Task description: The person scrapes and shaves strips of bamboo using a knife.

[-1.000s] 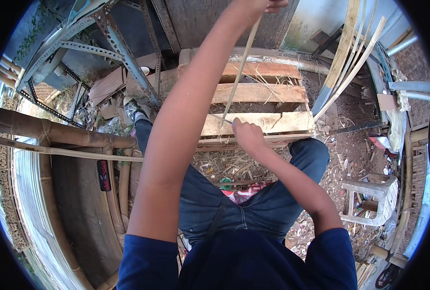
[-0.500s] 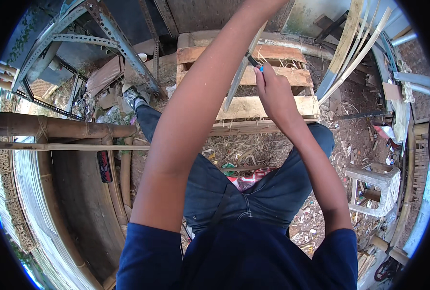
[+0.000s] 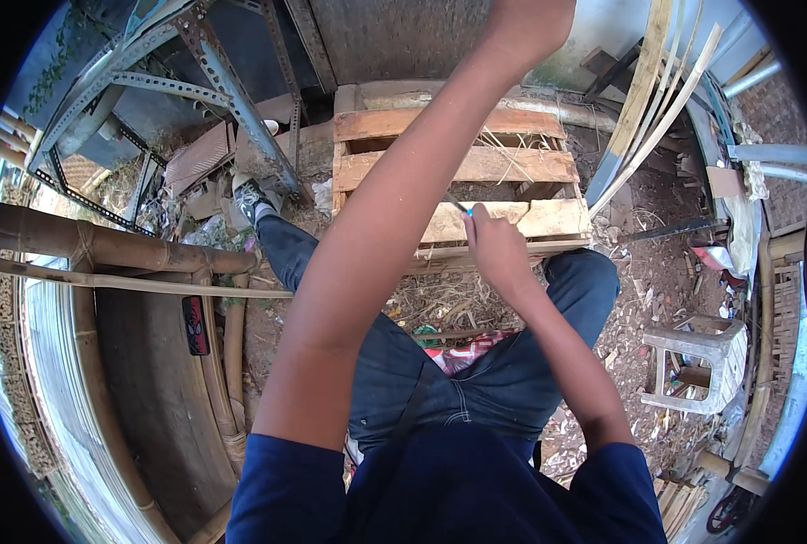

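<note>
My right hand is closed round a knife, of which only a thin dark part and a bit of blue show beside the thumb. It is over the near slat of a low wooden pallet. My left arm stretches far forward across the pallet. At the upper edge my left hand is partly cut off, its fingers out of sight. Whatever lies behind the left forearm, including the knife's tip, is hidden. Thin pale shavings lie on the pallet's slats.
Long split bamboo strips lean at the far right. A blue-grey perforated metal frame stands at the far left, and a bamboo pole juts in below it. A worn stool sits at the right on the littered ground.
My right hand has come nearer to me with the knife. My left hand has come into view at the upper edge. A long thin strip beside the left forearm no longer shows.
</note>
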Tool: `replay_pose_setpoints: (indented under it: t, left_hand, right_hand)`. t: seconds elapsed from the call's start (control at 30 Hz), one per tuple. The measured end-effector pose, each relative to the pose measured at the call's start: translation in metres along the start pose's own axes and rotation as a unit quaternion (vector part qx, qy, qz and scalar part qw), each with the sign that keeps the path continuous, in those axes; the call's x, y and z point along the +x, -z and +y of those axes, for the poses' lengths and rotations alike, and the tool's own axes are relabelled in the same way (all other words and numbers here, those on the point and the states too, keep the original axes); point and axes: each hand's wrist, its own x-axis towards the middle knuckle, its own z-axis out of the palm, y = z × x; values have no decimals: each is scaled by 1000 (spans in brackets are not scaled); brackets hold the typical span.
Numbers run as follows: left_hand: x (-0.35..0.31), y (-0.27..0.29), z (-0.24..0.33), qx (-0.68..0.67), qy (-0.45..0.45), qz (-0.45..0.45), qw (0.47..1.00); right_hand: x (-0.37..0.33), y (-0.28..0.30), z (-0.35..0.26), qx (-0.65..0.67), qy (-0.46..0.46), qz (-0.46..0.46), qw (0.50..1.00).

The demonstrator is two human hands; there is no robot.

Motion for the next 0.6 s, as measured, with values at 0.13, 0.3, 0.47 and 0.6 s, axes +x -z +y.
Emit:
replay_pose_setpoints:
  t: [0.13, 0.3, 0.47, 0.6]
  left_hand:
    - [6, 17, -6, 48, 27, 26, 998]
    - [4, -2, 0, 93, 34, 32, 995]
    - [-2, 5, 3, 106, 15, 71, 992]
    - [10, 15, -7, 63, 13, 29, 997]
  right_hand:
    - [42, 70, -19, 44, 32, 127, 990]
    - [7, -54, 26, -65, 42, -78, 994]
    - [11, -38, 8, -29, 29, -16, 999]
    - [45, 4, -1, 89, 41, 88, 991]
